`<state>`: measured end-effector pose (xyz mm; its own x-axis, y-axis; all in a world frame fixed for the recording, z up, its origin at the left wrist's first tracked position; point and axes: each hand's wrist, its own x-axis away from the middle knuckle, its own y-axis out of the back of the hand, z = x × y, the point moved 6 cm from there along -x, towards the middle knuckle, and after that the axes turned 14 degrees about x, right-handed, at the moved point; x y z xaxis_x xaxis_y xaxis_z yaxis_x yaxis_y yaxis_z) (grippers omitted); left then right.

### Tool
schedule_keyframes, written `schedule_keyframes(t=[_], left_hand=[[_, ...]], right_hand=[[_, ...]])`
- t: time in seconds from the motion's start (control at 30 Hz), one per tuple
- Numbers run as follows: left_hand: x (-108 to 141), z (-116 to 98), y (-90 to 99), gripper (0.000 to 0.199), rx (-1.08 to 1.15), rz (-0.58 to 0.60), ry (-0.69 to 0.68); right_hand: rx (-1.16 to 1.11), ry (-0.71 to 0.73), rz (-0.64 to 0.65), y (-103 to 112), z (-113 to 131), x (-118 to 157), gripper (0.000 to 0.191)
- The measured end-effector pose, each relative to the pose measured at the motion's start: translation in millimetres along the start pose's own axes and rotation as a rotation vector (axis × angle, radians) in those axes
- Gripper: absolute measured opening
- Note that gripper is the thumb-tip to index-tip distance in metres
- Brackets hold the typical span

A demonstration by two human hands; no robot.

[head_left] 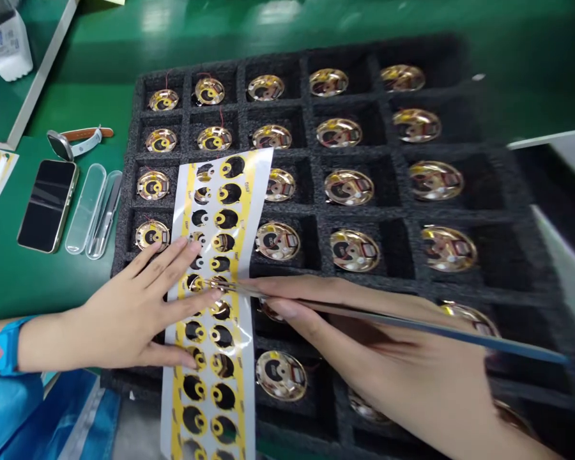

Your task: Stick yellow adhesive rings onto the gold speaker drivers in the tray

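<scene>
A white adhesive sheet (256, 211) with yellow bands and rows of round die-cut shapes lies across a black foam tray (311, 268). My left hand (144, 306) rests on the sheet with its fingers spread, pressing it from the left. Between the thumb and fingers of my right hand (393, 358) are metal tweezers (364, 313). Their tips reach the sheet near my left index fingertip; whether they grip a piece there I cannot tell. Around the sheet, shiny gold round watch movements (349, 187) sit in the tray's compartments, and the sheet hides several others.
On the green table (100, 38) to the left lie a black-screened phone (48, 204), a clear plastic case (86, 207), another pair of tweezers (106, 214) and a wristwatch (74, 142). A white bottle-like item (10, 48) stands in the top left corner.
</scene>
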<state>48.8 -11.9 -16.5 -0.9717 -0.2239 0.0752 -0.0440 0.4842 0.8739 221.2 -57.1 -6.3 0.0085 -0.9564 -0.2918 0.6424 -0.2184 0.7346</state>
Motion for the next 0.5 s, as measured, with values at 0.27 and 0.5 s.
schedule_keyframes(t=[0.27,0.5], left_hand=[[-0.9,0.4,-0.3,0.076,0.018,0.021,0.009],[-0.9,0.8,-0.7,0.077,0.013,0.029,0.012]], right_hand=[[0.031,-0.011,0.0,2.4,-1.5,-4.4,0.013],[0.128,0.043,0.048,5.9,5.6,0.4,0.015]])
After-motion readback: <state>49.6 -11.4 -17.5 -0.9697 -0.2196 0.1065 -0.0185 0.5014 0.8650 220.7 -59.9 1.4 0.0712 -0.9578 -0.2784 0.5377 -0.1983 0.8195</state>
